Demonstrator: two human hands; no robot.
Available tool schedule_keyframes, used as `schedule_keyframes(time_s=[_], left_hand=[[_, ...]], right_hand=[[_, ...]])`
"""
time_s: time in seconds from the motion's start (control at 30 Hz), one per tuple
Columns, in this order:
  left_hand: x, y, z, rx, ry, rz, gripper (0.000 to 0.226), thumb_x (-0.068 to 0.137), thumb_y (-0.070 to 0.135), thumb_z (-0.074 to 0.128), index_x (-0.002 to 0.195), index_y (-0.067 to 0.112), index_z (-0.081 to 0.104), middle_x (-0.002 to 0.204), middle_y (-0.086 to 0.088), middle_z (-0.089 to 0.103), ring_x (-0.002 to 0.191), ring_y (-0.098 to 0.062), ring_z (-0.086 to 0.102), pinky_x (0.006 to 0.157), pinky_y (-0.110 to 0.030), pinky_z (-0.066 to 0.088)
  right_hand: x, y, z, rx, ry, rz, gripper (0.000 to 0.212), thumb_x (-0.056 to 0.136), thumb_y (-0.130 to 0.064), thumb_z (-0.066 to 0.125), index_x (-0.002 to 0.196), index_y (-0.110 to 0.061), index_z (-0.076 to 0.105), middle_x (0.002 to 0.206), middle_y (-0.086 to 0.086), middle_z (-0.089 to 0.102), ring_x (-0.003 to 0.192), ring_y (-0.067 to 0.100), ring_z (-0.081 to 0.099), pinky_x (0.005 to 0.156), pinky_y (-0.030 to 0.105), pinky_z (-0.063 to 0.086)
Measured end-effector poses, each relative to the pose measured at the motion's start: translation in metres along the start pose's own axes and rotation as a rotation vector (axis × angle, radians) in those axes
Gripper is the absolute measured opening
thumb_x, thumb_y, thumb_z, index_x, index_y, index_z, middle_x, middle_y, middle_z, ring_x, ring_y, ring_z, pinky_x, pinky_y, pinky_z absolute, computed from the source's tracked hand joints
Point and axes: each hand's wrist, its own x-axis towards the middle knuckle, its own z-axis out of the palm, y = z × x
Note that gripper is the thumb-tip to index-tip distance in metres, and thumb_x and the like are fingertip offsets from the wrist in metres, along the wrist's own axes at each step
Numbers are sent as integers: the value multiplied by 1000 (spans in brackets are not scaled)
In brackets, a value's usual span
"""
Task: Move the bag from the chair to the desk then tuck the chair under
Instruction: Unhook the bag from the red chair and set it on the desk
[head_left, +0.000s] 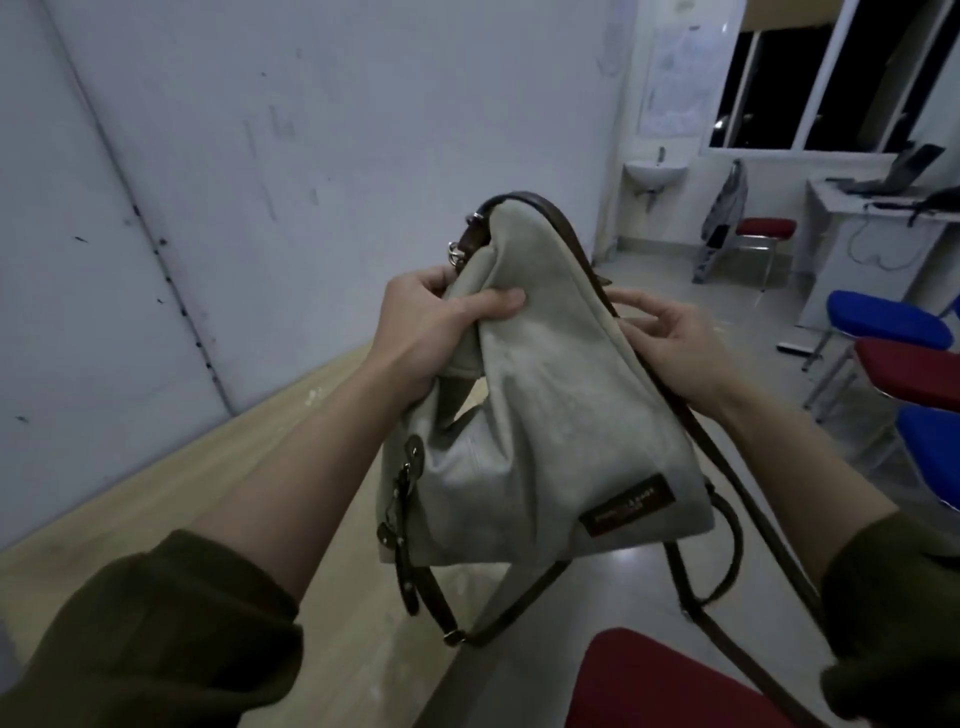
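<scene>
Both arms w/ dark olive-green sleeves, soft fabric, pushed up approx. to mid-forearm, bunched in folds well back from left hand (423, 332) and right hand (675, 340). Forearms bare; hands bare, nails short.

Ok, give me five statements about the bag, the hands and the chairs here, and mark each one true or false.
1. The grey suede bag with brown leather straps is held up in the air. True.
2. Only the right hand touches the bag. False: the left hand grips its fabric too, thumb pressed on the front.
3. The bag rests on the light wooden desk. False: it hangs clear of the desk, which lies lower left.
4. A red padded chair seat shows at the bottom, below the bag. True.
5. Every chair along the right wall is red. False: two blue seats stand there as well.
</scene>
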Motion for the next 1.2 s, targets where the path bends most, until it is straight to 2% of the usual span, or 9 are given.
schedule_keyframes(time_s=[0.17, 0.27, 0.37, 0.5, 0.6, 0.7, 0.97, 1.07, 1.2], left_hand=[[45, 4, -22, -130, 74, 8, 27, 64, 7, 78, 88, -2, 69, 80, -10, 72, 67, -18, 69, 67, -28, 59], [80, -3, -30, -149, 104, 2, 27, 64, 7, 77, 88, -1, 70, 82, -12, 73, 70, -20, 69, 69, -30, 59], [124, -11, -34, -106, 153, 11, 29, 62, 9, 79, 87, -1, 70, 83, -14, 73, 71, -22, 70, 69, -32, 59], [196, -19, -34, -56, 273, 25, 30, 58, 12, 82, 83, 0, 71, 81, -14, 74, 70, -21, 70, 66, -32, 59], [255, -26, -33, -1, 388, 53, 19, 54, 16, 84, 65, 13, 69, 70, -6, 72, 62, -16, 68, 60, -28, 55], [308, -35, -32, 63, 471, 88, 21, 53, 18, 85, 61, 16, 66, 67, -3, 72, 61, -15, 68, 60, -29, 55], [382, -62, -47, 254, 583, 133, 42, 45, 35, 88, 73, 12, 66, 79, -9, 73, 74, -22, 68, 70, -39, 56], [389, -68, -64, 197, 479, 124, 37, 57, 27, 84, 87, 13, 67, 82, -2, 72, 75, -12, 68, 66, -26, 57], [378, -85, -85, 138, 346, 65, 29, 78, 20, 66, 106, 12, 62, 99, 0, 68, 89, -8, 65, 67, -13, 53]], right_hand=[[62, -2, 23, -146, -44, -154, 31, 84, 1, 60, 114, -8, 61, 110, -8, 62, 80, -18, 60, 72, 3, 48], [115, 10, 30, -301, -92, -180, 32, 79, 1, 66, 103, -20, 67, 77, -25, 70, 74, -5, 61, 74, 19, 53], [172, 26, 43, -242, -176, -138, 27, 82, 2, 61, 104, -13, 67, 58, -31, 66, 66, -8, 63, 59, 9, 50], [245, 37, 54, 258, -412, 184, 34, 84, -44, 47, 93, -22, 71, 83, -12, 75, 92, 12, 66, 74, 20, 55], [299, 41, 54, 170, -564, 129, 31, 77, -50, 57, 90, -24, 68, 93, -7, 73, 83, 6, 70, 68, 16, 56], [352, 54, 55, -76, -516, 5, 28, 72, -46, 65, 85, -22, 69, 84, -5, 74, 75, 6, 71, 65, 18, 56], [437, 96, 78, -28, -371, -86, 42, 87, -30, 56, 57, -1, 59, 57, 1, 58, 52, 10, 54, 50, 25, 43], [448, 103, 86, 60, -242, -139, 43, 86, -24, 57, 48, -14, 40, 44, -9, 36, 39, 5, 33, 37, 17, 26], [449, 104, 85, 102, -138, -141, 46, 87, -23, 57, 47, -16, 36, 36, -13, 33, 36, 3, 29, 35, 16, 23]])
